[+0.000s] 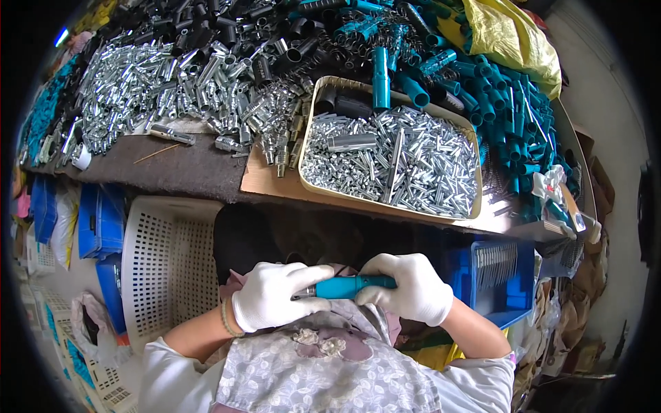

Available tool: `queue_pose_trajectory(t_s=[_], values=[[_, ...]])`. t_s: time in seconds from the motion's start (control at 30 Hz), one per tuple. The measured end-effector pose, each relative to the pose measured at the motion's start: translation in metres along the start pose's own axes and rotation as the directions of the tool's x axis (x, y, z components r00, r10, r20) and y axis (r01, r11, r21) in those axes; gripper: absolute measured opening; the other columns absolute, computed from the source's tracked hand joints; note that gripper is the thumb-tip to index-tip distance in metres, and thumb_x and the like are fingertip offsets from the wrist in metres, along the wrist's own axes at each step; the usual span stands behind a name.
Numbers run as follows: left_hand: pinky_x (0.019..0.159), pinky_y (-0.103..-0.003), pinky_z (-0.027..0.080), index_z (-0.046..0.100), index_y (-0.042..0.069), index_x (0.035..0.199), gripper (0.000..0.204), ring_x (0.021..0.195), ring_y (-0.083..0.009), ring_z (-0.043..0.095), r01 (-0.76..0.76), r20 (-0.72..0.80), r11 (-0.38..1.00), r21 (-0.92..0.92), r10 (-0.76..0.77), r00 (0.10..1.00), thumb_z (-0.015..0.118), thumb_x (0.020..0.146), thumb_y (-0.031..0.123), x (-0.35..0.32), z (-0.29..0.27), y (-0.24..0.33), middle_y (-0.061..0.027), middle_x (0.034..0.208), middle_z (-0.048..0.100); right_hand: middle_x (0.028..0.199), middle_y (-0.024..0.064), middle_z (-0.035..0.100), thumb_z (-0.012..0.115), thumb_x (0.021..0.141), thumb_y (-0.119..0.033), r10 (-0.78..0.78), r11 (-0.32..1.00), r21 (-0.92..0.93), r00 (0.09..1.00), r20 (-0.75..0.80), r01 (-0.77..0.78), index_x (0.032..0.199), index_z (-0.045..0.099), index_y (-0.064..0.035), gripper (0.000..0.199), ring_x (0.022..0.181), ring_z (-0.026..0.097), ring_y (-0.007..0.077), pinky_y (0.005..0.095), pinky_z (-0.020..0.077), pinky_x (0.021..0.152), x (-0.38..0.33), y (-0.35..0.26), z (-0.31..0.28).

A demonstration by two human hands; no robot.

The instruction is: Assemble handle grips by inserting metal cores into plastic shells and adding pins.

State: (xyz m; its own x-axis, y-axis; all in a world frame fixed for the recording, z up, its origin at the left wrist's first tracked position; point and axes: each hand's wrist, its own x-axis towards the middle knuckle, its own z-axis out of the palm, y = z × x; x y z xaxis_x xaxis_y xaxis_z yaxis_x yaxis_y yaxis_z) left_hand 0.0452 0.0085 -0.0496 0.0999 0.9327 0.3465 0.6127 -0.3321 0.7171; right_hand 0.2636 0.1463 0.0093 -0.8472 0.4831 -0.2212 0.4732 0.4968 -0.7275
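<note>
A teal cylindrical tube (337,288) lies level between my white-gloved hands, just above my lap. My left hand (270,296) pinches its left end, where a silvery metal part shows between thumb and fingers. Around the right end, my right hand (411,286) is closed, with the thumb below and the fingers above. A narrow ring or seam runs round the tube near my right fingertips. Part of each end is hidden by the gloves. Ahead on the bench is a cream tray (385,200) full of small silvery metal pins and sleeves.
Heaped on the bench are silvery metal fittings (131,86), black tubes and springs (261,34), and teal tubes (492,103). A white perforated basket (172,268) stands left of my legs. To the right is a blue bin (506,275) with a row of metal rods.
</note>
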Motion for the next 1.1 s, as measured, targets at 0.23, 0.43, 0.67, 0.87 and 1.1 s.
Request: queue_pose_trajectory(t_s=[0.23,0.43,0.67,0.87,1.1], values=[[0.053,-0.034,0.052,0.065,0.007,0.125,0.057,0.060,-0.0244,0.066,-0.066,0.132,0.997,0.031,0.062,0.989,0.080,0.079,0.037,0.000,0.002,0.005,-0.0084,0.081,0.066,0.083,0.0143,0.073,0.078,0.086,-0.027,0.173,0.926,0.289,0.954,0.247,-0.242,0.114,0.070,0.0013,0.041,0.074,0.071,0.0163,0.0295,0.0553,0.070,0.007,0.007,-0.001],[0.057,-0.035,0.054,0.061,0.008,0.132,0.060,0.063,-0.0248,0.068,-0.077,0.137,0.997,0.014,0.074,0.988,0.077,0.082,0.039,0.004,0.019,0.005,-0.0085,0.086,0.066,0.088,0.0142,0.074,0.074,0.088,-0.026,0.197,0.915,0.294,0.941,0.276,-0.277,0.117,0.069,0.0021,0.041,0.072,0.069,0.0144,0.0294,0.0553,0.069,0.014,0.007,0.014],[0.054,-0.037,0.053,0.068,0.007,0.117,0.048,0.060,-0.0280,0.066,-0.057,-0.006,0.993,0.103,0.057,0.998,0.082,0.076,0.027,0.015,0.014,0.007,-0.0095,0.073,0.062,0.091,0.0198,0.072,0.073,0.089,-0.033,0.023,0.997,0.067,0.975,0.221,-0.039,0.109,0.072,-0.0031,0.036,0.083,0.071,0.0333,0.0387,0.0553,0.078,0.033,-0.005,-0.013],[0.053,-0.036,0.052,0.068,0.010,0.119,0.048,0.059,-0.0264,0.066,-0.064,-0.029,0.979,0.194,0.071,0.997,0.080,0.078,0.031,0.018,-0.007,0.008,-0.0084,0.073,0.063,0.084,0.0125,0.066,0.072,0.082,-0.021,-0.400,0.855,-0.499,0.790,-0.465,0.140,0.088,0.074,-0.0074,0.015,0.079,0.067,0.0330,0.0417,0.0546,0.074,0.089,-0.001,-0.039],[0.053,-0.036,0.052,0.068,0.011,0.118,0.048,0.059,-0.0267,0.066,-0.035,0.025,0.970,0.241,0.030,0.999,0.081,0.076,0.029,0.015,-0.018,0.013,-0.0082,0.072,0.063,0.085,0.0155,0.069,0.068,0.082,-0.018,-0.237,0.782,-0.623,0.907,-0.347,-0.034,0.079,0.073,-0.0052,0.014,0.083,0.068,0.0353,0.0453,0.0541,0.076,0.119,-0.001,-0.041]])
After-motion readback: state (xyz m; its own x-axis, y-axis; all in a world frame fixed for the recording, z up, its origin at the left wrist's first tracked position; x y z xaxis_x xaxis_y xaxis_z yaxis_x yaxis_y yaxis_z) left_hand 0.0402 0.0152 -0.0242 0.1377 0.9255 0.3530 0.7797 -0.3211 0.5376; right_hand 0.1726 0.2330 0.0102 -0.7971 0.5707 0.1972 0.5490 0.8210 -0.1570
